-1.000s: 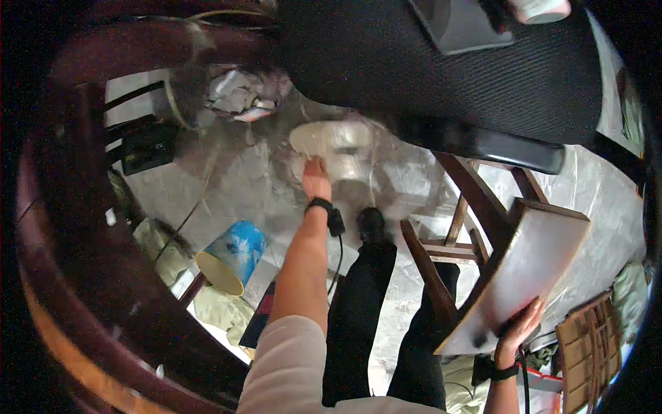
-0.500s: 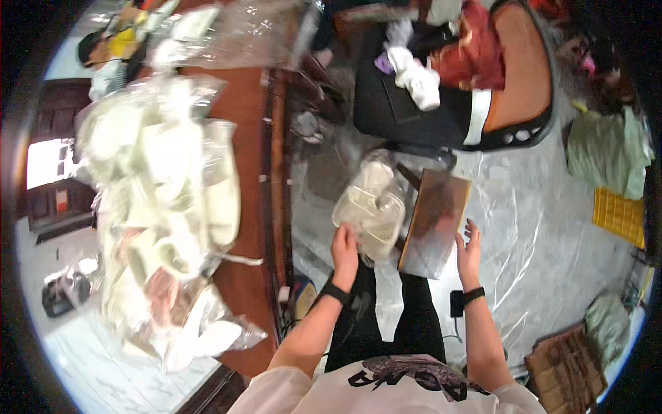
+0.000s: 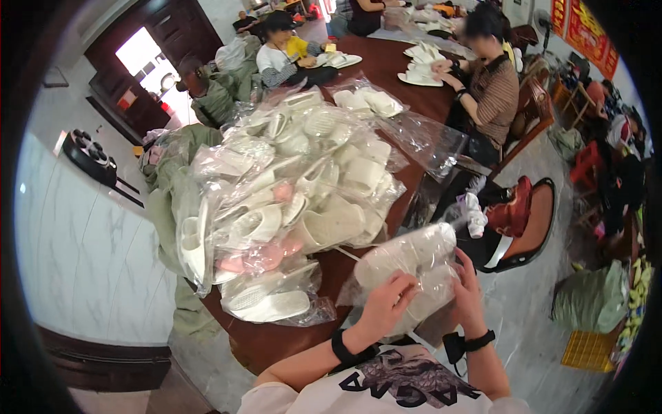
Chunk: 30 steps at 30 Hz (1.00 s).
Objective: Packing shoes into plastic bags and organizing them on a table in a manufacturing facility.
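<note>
Glossy, clear plastic here, the bag all wrinkles and highlights over matt, foam-like white slippers! The counter shows smooth reddish-brown wood with a sheen. Over right, the sack looks dull, creased, fabric-like; the floor, polished, veined, stone-like, gleams.

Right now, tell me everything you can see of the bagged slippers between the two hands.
The bagged slippers are a whitish pair, side by side in clear, shiny, wrinkled film that looks like thin plastic, with loose plastic at the left. The pair lies slanted, its right end farther from the wearer. The left hand has curled fingers against the near face; the right hand holds the right side. Whether the bag is sealed, or touches the brown table, cannot be told.
</note>
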{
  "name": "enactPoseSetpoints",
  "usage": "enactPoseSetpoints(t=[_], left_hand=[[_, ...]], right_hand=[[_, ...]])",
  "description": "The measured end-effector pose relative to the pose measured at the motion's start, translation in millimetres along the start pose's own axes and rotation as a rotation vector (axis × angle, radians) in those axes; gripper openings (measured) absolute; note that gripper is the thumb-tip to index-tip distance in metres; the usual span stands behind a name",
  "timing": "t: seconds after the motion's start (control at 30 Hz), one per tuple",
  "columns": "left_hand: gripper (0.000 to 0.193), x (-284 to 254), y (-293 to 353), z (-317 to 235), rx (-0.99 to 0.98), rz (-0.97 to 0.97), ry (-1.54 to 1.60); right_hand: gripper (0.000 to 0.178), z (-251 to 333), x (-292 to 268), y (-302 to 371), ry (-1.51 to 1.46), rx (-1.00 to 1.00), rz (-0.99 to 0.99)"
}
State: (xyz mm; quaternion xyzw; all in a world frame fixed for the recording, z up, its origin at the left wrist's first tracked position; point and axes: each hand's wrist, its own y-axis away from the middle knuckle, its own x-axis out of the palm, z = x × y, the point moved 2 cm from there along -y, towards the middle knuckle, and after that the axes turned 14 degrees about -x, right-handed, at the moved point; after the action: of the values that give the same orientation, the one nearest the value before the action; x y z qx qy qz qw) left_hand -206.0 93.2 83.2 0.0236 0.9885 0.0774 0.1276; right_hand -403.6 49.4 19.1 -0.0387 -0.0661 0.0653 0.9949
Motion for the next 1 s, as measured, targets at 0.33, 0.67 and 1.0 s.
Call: enactPoseSetpoints(t=[0.33,0.67,1.0], left_hand=[[0.021,-126.2,-54.6,-115.9,0.433,-0.560,-0.293],[0.030,-181.4,-145.4,48.7,-0.013,-0.873,0.001],[0.027,-175.8,-142.7,36.4,-0.260,-1.393,-0.297]], right_hand=[[0.059,81.8,129.5,-179.8,-0.313,-0.379,0.201],[0.032,-97.0,83.7,-341.9,0.151,0.048,0.402],[0.018,-30.6,91.5,-423.7,0.186,-0.357,0.405]])
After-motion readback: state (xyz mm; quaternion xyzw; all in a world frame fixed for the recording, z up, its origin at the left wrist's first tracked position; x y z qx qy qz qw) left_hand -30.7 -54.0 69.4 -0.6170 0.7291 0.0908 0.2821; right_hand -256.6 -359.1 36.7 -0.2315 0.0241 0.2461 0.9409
